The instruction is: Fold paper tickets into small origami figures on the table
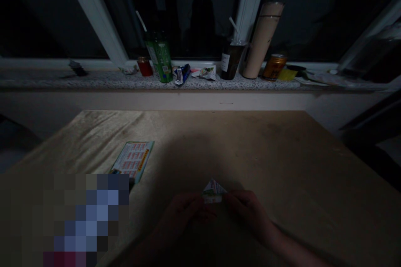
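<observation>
A small piece of printed paper (213, 187), folded to a point at its top, is held over the near middle of the table. My left hand (187, 208) pinches its left edge between thumb and fingers. On the other side, my right hand (246, 204) closes on the right corner. Both hands lie in dim shadow, so the finger details are hard to make out.
A printed card or booklet (133, 159) lies on the brown table (266, 146), left of my hands. Beyond, a speckled windowsill (194, 84) carries a green cup (161, 60), a dark cup (232, 62), a tall flask (263, 39), a can (275, 66) and wrappers. A blurred patch hides the lower left.
</observation>
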`<state>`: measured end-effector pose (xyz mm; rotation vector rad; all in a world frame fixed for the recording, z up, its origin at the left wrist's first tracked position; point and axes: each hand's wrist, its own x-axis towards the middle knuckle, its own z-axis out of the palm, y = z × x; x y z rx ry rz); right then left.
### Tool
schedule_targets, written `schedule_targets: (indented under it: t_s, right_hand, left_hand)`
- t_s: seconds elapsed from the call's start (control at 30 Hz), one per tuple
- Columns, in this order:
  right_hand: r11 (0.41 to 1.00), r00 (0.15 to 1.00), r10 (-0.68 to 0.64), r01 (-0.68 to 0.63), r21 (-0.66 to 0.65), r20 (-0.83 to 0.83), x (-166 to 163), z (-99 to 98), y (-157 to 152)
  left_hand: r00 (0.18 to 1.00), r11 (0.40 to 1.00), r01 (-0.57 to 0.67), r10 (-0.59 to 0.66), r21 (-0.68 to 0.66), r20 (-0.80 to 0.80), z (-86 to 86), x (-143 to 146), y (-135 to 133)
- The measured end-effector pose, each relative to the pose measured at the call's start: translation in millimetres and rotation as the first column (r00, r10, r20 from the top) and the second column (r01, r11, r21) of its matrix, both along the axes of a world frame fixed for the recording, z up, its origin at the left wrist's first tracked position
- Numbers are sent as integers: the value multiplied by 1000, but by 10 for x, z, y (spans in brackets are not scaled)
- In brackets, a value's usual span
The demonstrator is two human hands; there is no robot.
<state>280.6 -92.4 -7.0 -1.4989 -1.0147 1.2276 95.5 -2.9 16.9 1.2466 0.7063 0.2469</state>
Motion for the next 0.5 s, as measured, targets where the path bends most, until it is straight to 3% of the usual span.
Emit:
schedule_targets:
  t_s: [0.2,0.4,0.5]
  right_hand:
    - [999,999,-16,14,42,49,-35,20,-10]
    - [966,955,-250,234,114,157,-17,12,0]
    - [962,950,-255,231,143,180,-16,12,-10]
  left_hand:
    - [996,993,-52,58,102,-62,-3,23,-15]
    - [998,994,-29,34,104,-49,-1,59,5]
    - [997,994,-38,44,98,-64,12,57,3]
